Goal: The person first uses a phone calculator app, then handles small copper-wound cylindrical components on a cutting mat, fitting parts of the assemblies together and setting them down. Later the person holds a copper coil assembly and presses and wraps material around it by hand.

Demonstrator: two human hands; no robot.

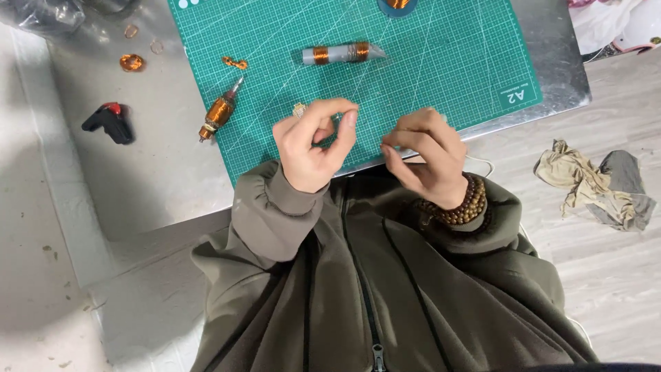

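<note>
Pinching hard, both hands were up over the near edge of the green cutting mat (441,55). Left hand (313,148) had thumb & forefinger curled shut in a ring, right hand (423,155) pinched too, fingertips aimed at the left one. Whatever sat between them was too thin to see, maybe wire, couldn't tell. A small pale bit (299,109) lay on the mat just beside the left knuckles.

Nearest real piece: a copper-wound coil (219,111) w/ a metal pin, lying flat at the mat's left edge, long axis tilted, pin pointing up-right, away from the person. Further back a grey tube (342,53) w/ two copper bands lay roughly across the mat, pointed tip to the right.

No container in view to speak of. A black-and-red tool (109,122) rested on the metal table (158,172), well apart. Crumpled rags (595,182) were on the floor, right side. Bead bracelet (463,203) on the right wrist.
</note>
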